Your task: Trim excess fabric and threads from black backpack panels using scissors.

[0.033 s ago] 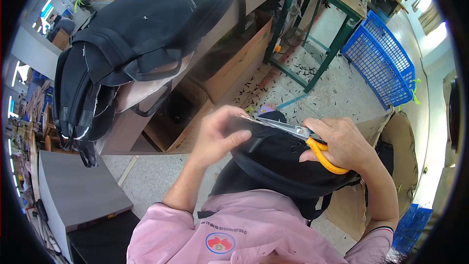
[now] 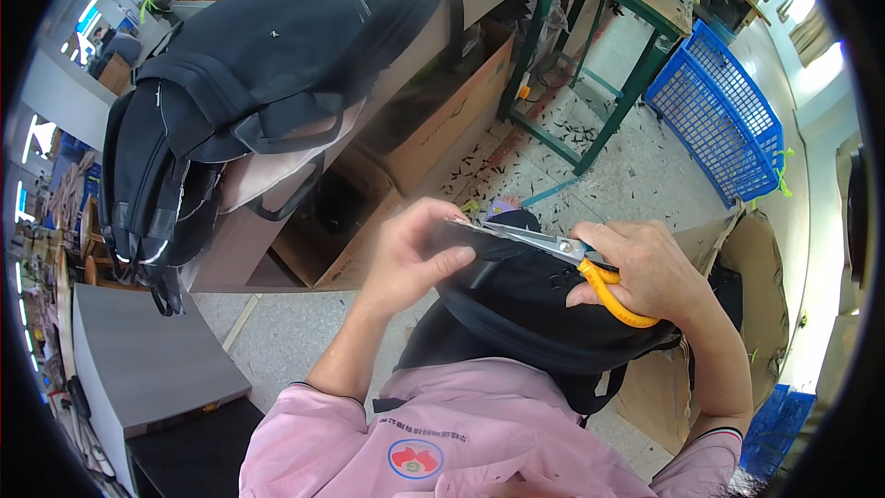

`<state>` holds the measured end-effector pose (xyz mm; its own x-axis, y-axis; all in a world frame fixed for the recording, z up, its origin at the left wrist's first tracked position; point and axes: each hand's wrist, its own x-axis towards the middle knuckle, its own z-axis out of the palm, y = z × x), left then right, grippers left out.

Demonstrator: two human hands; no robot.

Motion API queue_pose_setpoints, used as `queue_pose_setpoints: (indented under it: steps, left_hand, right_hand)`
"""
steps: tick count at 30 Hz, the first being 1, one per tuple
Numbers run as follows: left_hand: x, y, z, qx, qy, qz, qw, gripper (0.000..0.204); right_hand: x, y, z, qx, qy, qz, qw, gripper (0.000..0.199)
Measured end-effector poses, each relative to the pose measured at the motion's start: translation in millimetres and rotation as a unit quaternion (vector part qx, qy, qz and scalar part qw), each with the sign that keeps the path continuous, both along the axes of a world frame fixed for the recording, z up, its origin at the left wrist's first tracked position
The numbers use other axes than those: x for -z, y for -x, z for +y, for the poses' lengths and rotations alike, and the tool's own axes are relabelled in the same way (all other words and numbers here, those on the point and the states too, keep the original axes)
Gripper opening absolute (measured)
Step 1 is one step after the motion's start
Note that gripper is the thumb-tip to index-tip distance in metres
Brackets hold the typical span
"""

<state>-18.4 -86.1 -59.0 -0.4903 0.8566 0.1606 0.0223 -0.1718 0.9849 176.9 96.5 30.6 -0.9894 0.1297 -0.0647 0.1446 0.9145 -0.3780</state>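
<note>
A black fabric bag [image 2: 516,300] lies across my lap, its edge raised in front of me. My left hand [image 2: 406,254] is closed on that edge, with thumb and fingers pinching a strip of the fabric. In my right hand [image 2: 654,267] is a pair of scissors [image 2: 612,301] with yellow handles and metal blades. The blades point left along the bag's edge, and their tips are close to the left fingertips. Whether the blades are on any fabric or thread there is too small to tell.
Black backpacks [image 2: 267,46] are piled on the table at the upper left. Open cardboard boxes [image 2: 442,124] stand below it. Dark scraps litter the floor around a green-legged stand [image 2: 613,111]. A blue plastic crate [image 2: 719,115] and a cardboard box [image 2: 751,286] are on the right.
</note>
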Motion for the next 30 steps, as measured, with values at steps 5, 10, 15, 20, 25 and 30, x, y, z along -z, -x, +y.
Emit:
queue_pose_setpoints:
  steps: [5,10,15,20,25,30]
  left_hand:
    - [-6,-9,4,0.012,-0.017,-0.033,0.999,0.04]
    - [-11,-10,2,0.04,0.009,-0.053,0.998,0.037]
    - [-17,-11,3,0.05,0.04,-0.023,0.998,0.037]
    - [-14,-9,4,0.048,0.028,-0.022,0.998,0.036]
    - [-13,-7,5,0.037,0.026,-0.038,0.998,0.035]
    - [-7,-13,10,0.063,0.023,-0.06,0.996,0.033]
  right_hand:
    - [-9,11,-3,-0.024,0.059,0.015,0.998,0.062]
    - [-14,17,0,-0.039,0.096,-0.021,0.994,0.061]
    - [-12,21,1,-0.052,0.131,-0.038,0.989,0.053]
    - [-9,24,2,-0.068,0.124,0.005,0.99,0.045]
    - [-9,21,-1,-0.035,0.061,0.019,0.997,0.045]
    - [-5,0,-1,-0.003,0.079,0.133,0.988,0.047]
